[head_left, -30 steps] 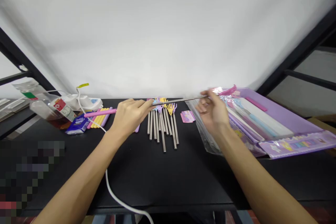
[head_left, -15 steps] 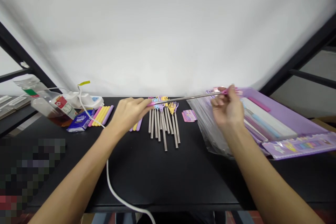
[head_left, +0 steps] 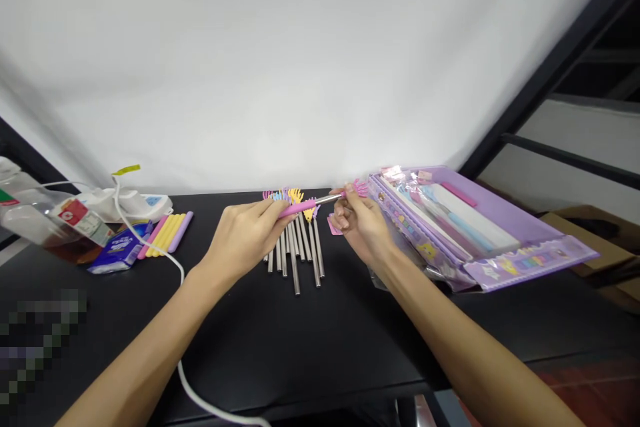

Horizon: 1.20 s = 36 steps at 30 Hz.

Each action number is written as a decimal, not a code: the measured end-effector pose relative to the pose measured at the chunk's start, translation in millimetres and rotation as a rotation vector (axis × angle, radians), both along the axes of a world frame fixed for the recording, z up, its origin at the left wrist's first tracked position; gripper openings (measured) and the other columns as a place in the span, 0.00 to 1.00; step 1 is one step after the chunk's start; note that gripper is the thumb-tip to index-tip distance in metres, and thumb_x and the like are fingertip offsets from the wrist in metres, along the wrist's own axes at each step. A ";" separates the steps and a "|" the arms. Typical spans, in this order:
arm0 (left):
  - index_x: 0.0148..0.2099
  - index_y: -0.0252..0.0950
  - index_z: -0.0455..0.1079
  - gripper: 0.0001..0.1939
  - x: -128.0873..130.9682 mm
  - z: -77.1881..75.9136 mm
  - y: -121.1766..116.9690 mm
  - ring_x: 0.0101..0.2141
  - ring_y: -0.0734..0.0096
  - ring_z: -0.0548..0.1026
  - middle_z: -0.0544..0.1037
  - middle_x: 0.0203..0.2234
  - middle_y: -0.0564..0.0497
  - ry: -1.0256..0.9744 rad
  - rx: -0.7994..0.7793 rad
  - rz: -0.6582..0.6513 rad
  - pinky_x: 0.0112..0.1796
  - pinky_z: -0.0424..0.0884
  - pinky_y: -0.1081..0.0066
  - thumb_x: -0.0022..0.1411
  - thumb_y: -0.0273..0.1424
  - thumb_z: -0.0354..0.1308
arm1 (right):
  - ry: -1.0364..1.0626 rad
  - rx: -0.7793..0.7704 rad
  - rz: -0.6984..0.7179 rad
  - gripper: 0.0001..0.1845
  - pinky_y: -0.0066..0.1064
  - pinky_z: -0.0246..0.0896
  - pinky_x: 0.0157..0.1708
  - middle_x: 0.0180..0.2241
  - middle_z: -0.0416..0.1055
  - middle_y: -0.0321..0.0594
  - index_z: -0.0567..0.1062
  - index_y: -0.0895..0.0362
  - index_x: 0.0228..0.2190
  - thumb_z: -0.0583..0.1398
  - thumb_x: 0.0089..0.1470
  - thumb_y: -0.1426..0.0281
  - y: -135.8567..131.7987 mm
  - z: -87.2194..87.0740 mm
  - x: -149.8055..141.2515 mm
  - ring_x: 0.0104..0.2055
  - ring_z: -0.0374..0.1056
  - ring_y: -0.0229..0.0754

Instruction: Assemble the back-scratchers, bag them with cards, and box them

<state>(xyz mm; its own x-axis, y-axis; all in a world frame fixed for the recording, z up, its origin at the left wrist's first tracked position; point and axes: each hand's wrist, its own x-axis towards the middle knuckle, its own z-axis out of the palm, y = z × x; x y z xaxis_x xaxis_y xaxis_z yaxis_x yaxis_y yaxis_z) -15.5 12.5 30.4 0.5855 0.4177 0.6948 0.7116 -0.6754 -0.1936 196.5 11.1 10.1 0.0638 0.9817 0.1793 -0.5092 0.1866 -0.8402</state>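
Between my hands is a telescopic back scratcher (head_left: 327, 199) with a pink handle, a metal rod and a pink claw. My left hand (head_left: 245, 230) is closed around the pink handle. At the other end, my right hand (head_left: 363, 220) pinches the rod just below the claw, which sticks out past the fingers. Behind and below it, several metal back scratcher rods (head_left: 296, 263) with yellow, purple, blue and pink claws lie side by side on the black table (head_left: 280, 353). Pink cards (head_left: 334, 225) are partly hidden by my right hand.
To the right stands a purple display box (head_left: 520, 213) with clear plastic wrap. Pink, yellow and purple tubes (head_left: 167, 233), a blue tissue pack (head_left: 120, 250), a tilted bottle (head_left: 55, 227) and a power strip (head_left: 155, 203) are at left. A white cable (head_left: 183, 373) crosses the table.
My hands have come closer together, and the back scratcher's rod, long before, now shows only a short length. The camera view has turned to the right.
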 end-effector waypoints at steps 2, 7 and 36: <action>0.45 0.36 0.74 0.15 2.1 -3.9 -1.0 0.24 0.67 0.77 0.80 0.27 0.51 0.042 -0.049 0.022 0.24 0.59 0.70 0.74 0.38 0.48 | -0.065 0.007 0.030 0.20 0.23 0.55 0.19 0.20 0.66 0.30 0.81 0.59 0.31 0.70 0.49 0.54 -0.3 1.2 1.6 0.18 0.58 0.28; 0.53 0.38 0.69 0.14 9.0 -19.6 -1.5 0.26 0.63 0.80 0.83 0.32 0.49 0.012 -0.257 0.108 0.26 0.62 0.69 0.75 0.36 0.46 | -0.458 0.007 0.068 0.17 0.28 0.63 0.23 0.25 0.75 0.38 0.82 0.59 0.34 0.70 0.48 0.59 -0.5 12.8 21.3 0.21 0.67 0.35; 0.46 0.41 0.72 0.14 37.5 -13.6 -17.4 0.55 0.60 0.73 0.73 0.56 0.48 -1.209 -1.558 -0.559 0.50 0.75 0.61 0.70 0.44 0.55 | -1.166 0.459 -0.284 0.12 0.31 0.67 0.36 0.34 0.82 0.39 0.84 0.55 0.37 0.61 0.52 0.74 -17.7 16.2 14.8 0.34 0.75 0.41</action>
<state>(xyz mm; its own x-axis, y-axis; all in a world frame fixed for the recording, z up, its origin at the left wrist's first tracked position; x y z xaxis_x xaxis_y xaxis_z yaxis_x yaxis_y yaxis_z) 22.1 -4.8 16.7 0.4459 0.8934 0.0552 -0.2900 0.0859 0.9532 211.3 -6.6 26.2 -0.1624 0.7935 0.5864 0.5849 0.5561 -0.5904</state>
